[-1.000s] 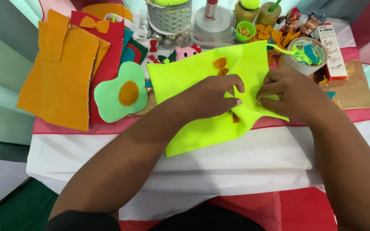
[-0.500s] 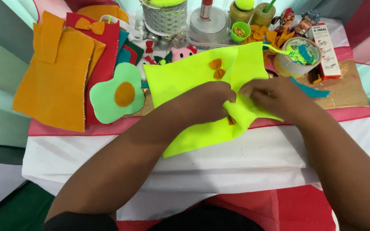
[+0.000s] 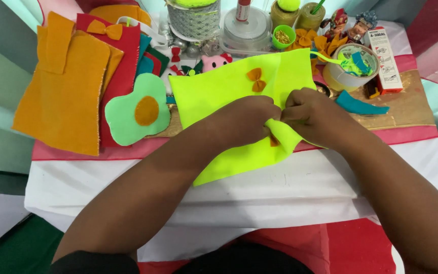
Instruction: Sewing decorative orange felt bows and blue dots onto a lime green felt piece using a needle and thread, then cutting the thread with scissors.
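Hands, left [image 3: 247,122] and right [image 3: 310,115], pinch one yellow felt sheet [image 3: 214,94] (one orange bow [image 3: 255,79] attached).

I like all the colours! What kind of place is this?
Probably a craft table for felt sewing. Both hands, left hand and right hand, pinch a yellow felt sheet, with orange felt pieces and a jar of bows nearby.

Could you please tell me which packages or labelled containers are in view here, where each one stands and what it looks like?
Carton: far right of table, long flat box, white with red end.
Tub: left of carton, round, white, felt scraps inside.
Bottle: top centre, on clear round container, white with red band.
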